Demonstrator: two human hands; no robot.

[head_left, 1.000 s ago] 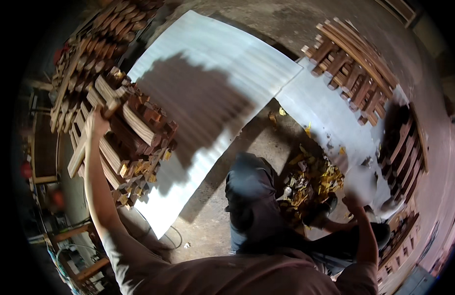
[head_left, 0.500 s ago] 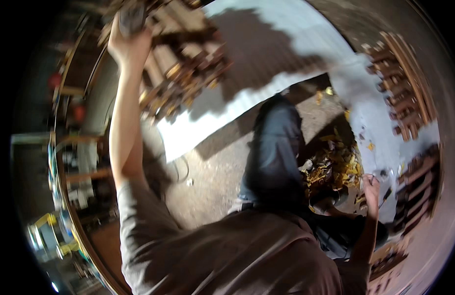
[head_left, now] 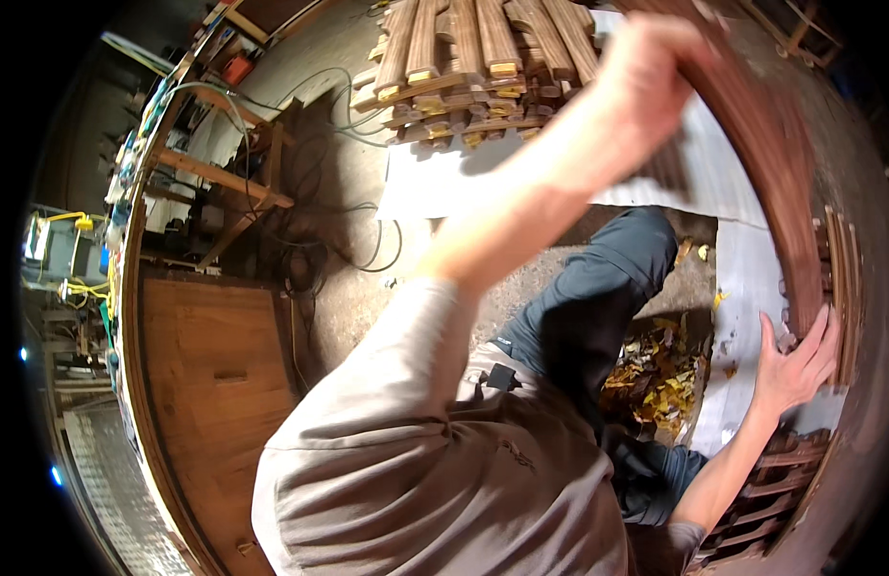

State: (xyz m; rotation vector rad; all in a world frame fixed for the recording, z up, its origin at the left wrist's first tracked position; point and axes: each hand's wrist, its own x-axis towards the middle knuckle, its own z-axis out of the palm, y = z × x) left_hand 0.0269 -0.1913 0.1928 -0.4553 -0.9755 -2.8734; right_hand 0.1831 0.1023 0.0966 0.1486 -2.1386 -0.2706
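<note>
Left hand [head_left: 656,82] closed round the upper part of a curved dark wooden slat [head_left: 776,178], blurred; right hand [head_left: 793,372] at its lower end, fingers and thumb spread — contact unclear. Slat's at 2 o'clock, long axis running 11 to 5, lower end pointing 5. Step looks like two-handed handling; next move probably calls for closing the right hand. Slat stack [head_left: 499,43] at 12, yellow-brown scraps [head_left: 659,389] at 4.

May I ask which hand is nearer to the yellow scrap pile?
Right: the right hand is to the right of the yellow scrap pile; the left hand is farther off, well above it in the picture.
</note>
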